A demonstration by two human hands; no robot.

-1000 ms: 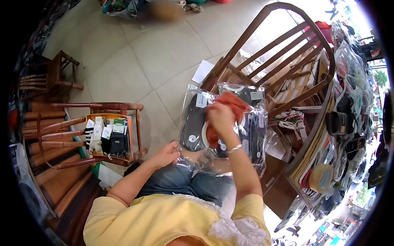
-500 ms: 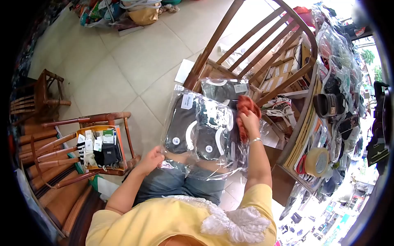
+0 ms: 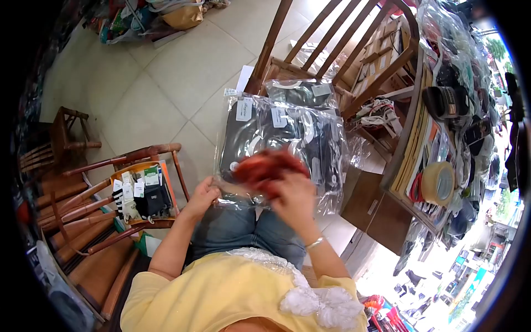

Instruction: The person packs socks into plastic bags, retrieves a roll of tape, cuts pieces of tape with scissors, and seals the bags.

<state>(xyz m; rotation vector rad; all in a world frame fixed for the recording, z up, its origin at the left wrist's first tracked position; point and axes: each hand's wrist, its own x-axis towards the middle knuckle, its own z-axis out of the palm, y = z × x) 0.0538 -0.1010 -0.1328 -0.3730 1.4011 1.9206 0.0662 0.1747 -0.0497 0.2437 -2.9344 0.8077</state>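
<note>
A clear plastic bag (image 3: 229, 135) with dark, white-marked items and paper labels inside lies over my lap and the chair seat. My left hand (image 3: 204, 197) pinches its near left edge. In my right hand (image 3: 293, 202) is a crumpled red cloth (image 3: 268, 170), blurred by motion, over the near middle of the bag. The cloth hides part of the items below it. Behind this bag, a second clear bag (image 3: 301, 91) with a dark item and a label rests on the chair seat.
A wooden chair (image 3: 282, 69) stands in front of me. On the left, an orange-edged container (image 3: 168, 185) of labelled socks sits on a bamboo chair (image 3: 144, 152). To the right, a crowded table holds a tape roll (image 3: 438, 183), papers and plastic-wrapped goods. Cardboard boxes (image 3: 381, 50) lie behind the chair.
My right hand has swept the red cloth from the bag's right side leftward and nearer to me. My left hand keeps its hold on the edge.
</note>
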